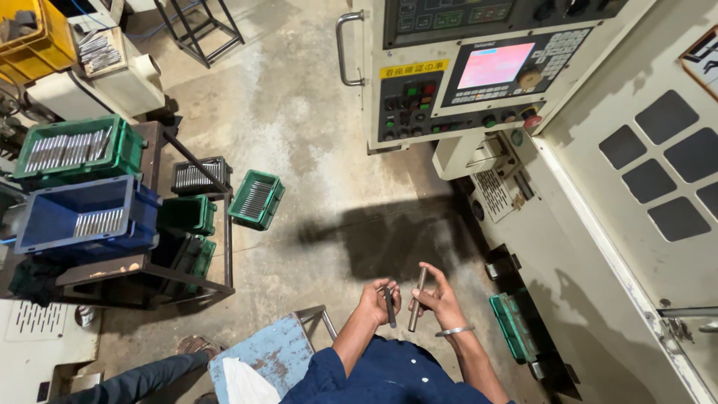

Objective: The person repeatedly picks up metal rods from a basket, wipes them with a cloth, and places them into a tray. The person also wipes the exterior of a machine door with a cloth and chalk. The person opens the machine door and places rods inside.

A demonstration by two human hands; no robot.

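My left hand (376,299) is closed around a short dark metal rod (390,307) that points down. My right hand (439,299) grips a longer grey metal rod (416,299), held nearly upright. The two hands are close together in front of my blue shirt, above the concrete floor. A metal bangle (455,330) circles my right wrist.
A machine control panel (479,75) with a pink screen stands ahead, its cabinet to the right. On the left a rack holds a green crate (75,150) and a blue crate (82,217) of metal rods; another green crate (256,198) sits on the floor. A blue stool (273,352) is beside me.
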